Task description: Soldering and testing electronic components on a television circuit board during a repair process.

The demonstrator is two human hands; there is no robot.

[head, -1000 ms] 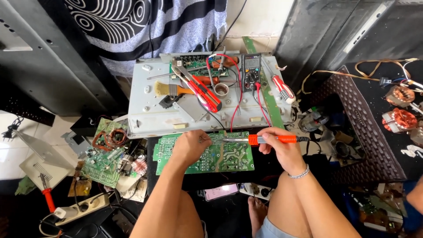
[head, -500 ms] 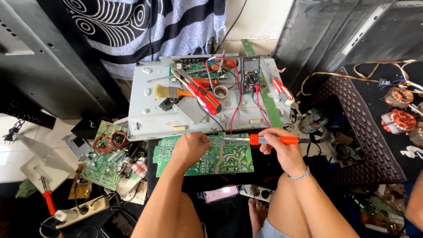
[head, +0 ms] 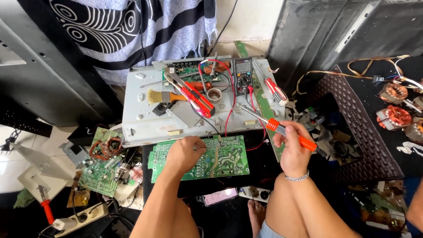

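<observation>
While the left hand (head: 184,152) rests fingertips-down on the green circuit board (head: 200,158) at centre frame, pinching something too small to identify, the right hand (head: 293,147) is closed around an orange-handled soldering iron (head: 275,125), tip raised toward the grey metal chassis (head: 145,112) above, clear of the board. Judgement: joint work mid-way; iron lifted off, board not yet set aside. Multimeter (head: 243,76) and red pliers (head: 194,94) lie on the chassis.

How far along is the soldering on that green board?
Done: green circuit board lies solder side up, tools spread on the grey metal chassis. In hand: left hand presses the board; right hand holds the orange soldering iron, tip lifted off. Left: cannot tell which joints remain.
</observation>
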